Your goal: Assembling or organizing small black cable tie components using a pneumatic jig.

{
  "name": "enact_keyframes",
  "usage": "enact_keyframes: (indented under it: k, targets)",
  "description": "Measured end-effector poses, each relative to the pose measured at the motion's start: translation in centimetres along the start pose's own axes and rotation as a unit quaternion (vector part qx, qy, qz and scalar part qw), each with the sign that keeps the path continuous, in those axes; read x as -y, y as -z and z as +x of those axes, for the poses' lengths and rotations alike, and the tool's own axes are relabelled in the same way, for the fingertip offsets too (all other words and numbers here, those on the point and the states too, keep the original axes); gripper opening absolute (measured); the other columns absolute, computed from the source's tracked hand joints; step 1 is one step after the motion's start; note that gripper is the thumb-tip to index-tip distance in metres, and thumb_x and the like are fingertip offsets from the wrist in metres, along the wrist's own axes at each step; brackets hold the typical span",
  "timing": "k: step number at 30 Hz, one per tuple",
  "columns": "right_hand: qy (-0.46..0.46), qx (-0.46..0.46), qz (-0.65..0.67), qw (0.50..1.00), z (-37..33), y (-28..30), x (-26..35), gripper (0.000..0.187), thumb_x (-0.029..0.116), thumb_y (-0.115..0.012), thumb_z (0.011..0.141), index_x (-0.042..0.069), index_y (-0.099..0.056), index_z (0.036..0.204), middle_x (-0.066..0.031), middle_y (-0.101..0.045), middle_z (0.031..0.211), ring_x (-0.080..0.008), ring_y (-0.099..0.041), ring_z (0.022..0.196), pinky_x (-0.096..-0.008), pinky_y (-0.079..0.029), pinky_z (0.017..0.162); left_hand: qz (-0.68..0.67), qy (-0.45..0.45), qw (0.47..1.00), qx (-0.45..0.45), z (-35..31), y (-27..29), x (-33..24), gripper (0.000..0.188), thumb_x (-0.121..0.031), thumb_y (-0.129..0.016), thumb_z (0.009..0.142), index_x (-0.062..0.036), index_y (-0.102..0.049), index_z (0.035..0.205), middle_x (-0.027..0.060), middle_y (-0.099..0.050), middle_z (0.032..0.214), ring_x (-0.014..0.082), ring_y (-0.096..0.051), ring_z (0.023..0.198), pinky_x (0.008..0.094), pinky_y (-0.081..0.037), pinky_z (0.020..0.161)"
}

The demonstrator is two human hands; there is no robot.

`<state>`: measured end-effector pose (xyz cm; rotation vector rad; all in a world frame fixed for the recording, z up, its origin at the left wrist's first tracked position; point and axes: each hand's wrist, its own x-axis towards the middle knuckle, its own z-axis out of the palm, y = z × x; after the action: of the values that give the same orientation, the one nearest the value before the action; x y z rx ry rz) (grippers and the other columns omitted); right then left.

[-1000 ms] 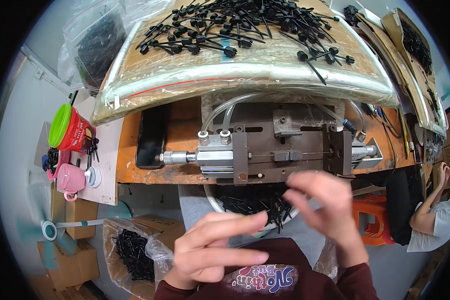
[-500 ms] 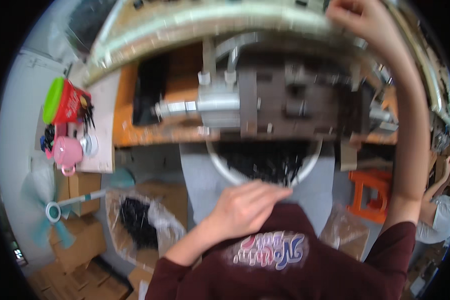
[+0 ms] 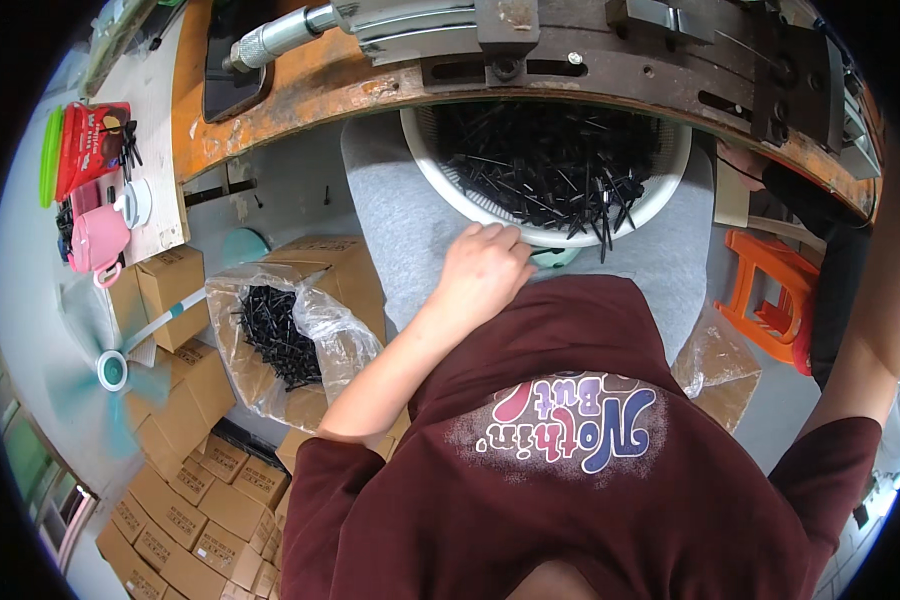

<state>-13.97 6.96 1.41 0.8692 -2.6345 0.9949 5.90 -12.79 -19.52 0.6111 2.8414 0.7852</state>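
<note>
My left hand (image 3: 485, 268) is closed, knuckles up, against the near rim of a white plastic basket (image 3: 432, 172) on my lap. What its curled fingers hold, if anything, is hidden. A pale green edge (image 3: 555, 257) with a thin dark piece across it shows just right of the fingers. Many small black parts with thin pins (image 3: 545, 170) fill the basket, and a few hang over its near rim. My right forearm (image 3: 875, 310) reaches up along the right edge of the picture, its hand out of sight.
Above the basket, a metal fixture (image 3: 410, 30) sits on the orange bench (image 3: 320, 110). At left are a bag of black parts (image 3: 278, 335), a fan (image 3: 112, 370), cartons (image 3: 185, 500) and a pink cup (image 3: 100, 238). An orange stool (image 3: 765, 290) stands at right.
The view has tilted downward, so the bench sits higher and more of my shirt shows. My right hand has left the picture. My left hand has curled up at the basket rim.
</note>
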Motion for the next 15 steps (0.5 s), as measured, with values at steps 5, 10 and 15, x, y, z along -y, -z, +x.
enact_keyframes:
  k: [5,10,15]
  targets:
    - [-0.013,0.010,0.081,0.997,-1.8,0.1,-0.2,0.006,0.005,-0.065,0.084,0.000,-0.065,0.082,-0.0056,-0.061,0.072,-0.0099,-0.050,0.054,-0.0222,-0.039,0.046,0.090,0.007,0.995,0.031,0.3,-4.5,0.4,0.019,-0.017,-0.075,0.070,-0.0011,-0.065,0.067,0.0124,-0.062,0.083,0.0249,-0.067,0.064,0.0376,-0.054,0.058]
    - [-0.025,0.009,0.147,0.989,-2.6,0.7,-0.3,0.005,0.003,-0.066,0.083,-0.001,-0.065,0.083,-0.0066,-0.062,0.073,-0.0099,-0.053,0.055,-0.0216,-0.041,0.046,0.016,0.018,0.999,0.046,0.7,-0.7,-1.3,0.014,-0.016,-0.072,0.077,-0.0041,-0.067,0.073,0.0089,-0.062,0.088,0.0258,-0.067,0.068,0.0378,-0.054,0.059]
    - [-0.041,0.027,0.242,0.969,-3.5,0.9,0.0,0.005,0.002,-0.067,0.081,-0.002,-0.064,0.083,-0.0077,-0.063,0.075,-0.0098,-0.056,0.055,-0.0209,-0.043,0.045,-0.111,0.105,0.986,-0.065,2.3,5.1,-2.0,0.027,-0.022,-0.076,0.077,-0.0069,-0.070,0.099,0.0062,-0.060,0.089,0.0276,-0.064,0.071,0.0384,-0.053,0.064]
